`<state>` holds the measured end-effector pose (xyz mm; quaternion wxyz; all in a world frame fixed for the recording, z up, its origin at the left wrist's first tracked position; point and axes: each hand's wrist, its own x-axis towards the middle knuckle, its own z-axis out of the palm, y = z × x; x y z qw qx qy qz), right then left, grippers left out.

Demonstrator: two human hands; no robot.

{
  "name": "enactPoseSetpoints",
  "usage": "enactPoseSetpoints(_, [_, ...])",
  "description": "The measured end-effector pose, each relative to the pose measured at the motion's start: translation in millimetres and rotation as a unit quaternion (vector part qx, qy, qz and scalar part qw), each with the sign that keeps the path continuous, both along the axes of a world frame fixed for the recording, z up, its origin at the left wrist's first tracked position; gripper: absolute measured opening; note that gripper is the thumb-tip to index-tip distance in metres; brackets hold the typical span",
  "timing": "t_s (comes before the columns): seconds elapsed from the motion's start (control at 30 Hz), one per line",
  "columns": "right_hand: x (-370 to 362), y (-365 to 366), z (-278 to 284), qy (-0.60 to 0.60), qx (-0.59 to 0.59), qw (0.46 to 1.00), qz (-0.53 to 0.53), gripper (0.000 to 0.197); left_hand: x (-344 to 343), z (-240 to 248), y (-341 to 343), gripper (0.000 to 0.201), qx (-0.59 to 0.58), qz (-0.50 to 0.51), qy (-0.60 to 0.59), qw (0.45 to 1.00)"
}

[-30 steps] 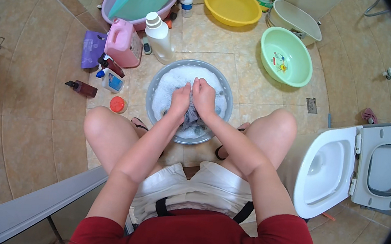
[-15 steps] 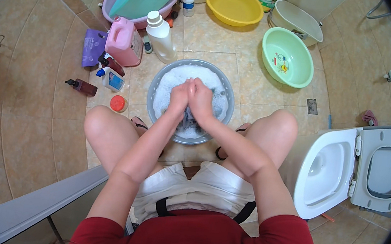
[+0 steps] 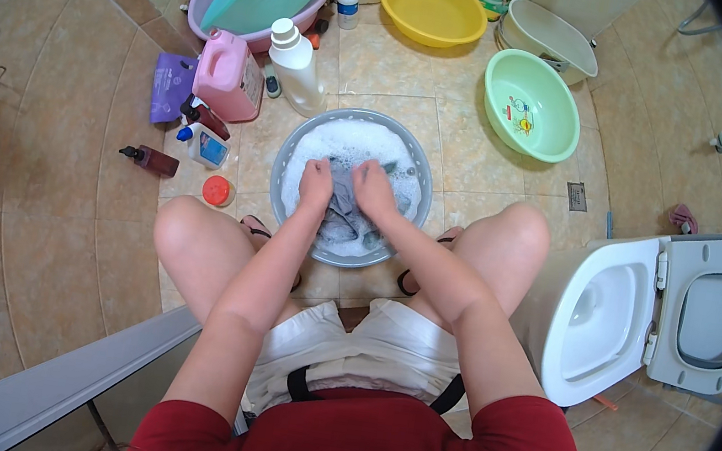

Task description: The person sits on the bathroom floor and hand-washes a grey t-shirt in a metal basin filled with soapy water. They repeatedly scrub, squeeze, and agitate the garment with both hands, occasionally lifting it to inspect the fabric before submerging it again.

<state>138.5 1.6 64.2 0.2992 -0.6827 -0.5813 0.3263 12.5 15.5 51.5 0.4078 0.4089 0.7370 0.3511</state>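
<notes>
Between my knees a grey basin [image 3: 294, 124] stands on the tiles, with white suds [image 3: 364, 141] across its water. A wet grey cloth [image 3: 342, 200], perhaps a garment, stretches between my two hands over the foam. My left hand [image 3: 317, 184] is closed on its left side, and my right hand [image 3: 372, 190] grips its right side, a short gap apart. The lower folds of the cloth sink into the suds, so its full shape is hidden. Darker wet fabric shows partly in the foam beside my right hand.
Left of the basin stand a white bottle [image 3: 297, 74], a pink jug [image 3: 232, 78], a purple pouch [image 3: 173, 88], small bottles and a red-lidded jar [image 3: 217, 191]. Green [image 3: 534, 111] and yellow [image 3: 433, 10] basins lie beyond. A toilet [image 3: 602, 319] is at my right.
My hands were pressed together over the suds. Now they have come apart and slightly nearer to me, with the grey cloth spread between them.
</notes>
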Motion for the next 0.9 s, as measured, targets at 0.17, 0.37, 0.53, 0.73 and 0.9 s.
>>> enactPoseSetpoints(0.17, [3,-26,-13,-0.152,-0.066,0.97,0.175,0.024,-6,-30,-24,0.03,0.017,-0.171,0.147,0.974])
enactPoseSetpoints(0.37, [-7,-16,-25,-0.085,-0.007,0.993,0.081,0.022,-4,-50,-12,0.032,-0.132,-0.016,-0.099,0.986])
enactPoseSetpoints(0.53, [-36,-30,61,0.023,0.059,0.997,0.041,0.023,8,21,-6,0.031,-0.15,0.124,-0.414,0.889])
enactPoseSetpoints(0.73, [-33,-23,73,0.039,0.129,0.991,0.019,0.029,12,43,-9,0.035,-0.134,0.025,-0.399,0.907])
enactPoseSetpoints(0.9, [-13,-2,71,0.049,0.069,0.996,-0.024,0.029,28,70,-13,0.034,-0.131,0.004,-0.382,0.915])
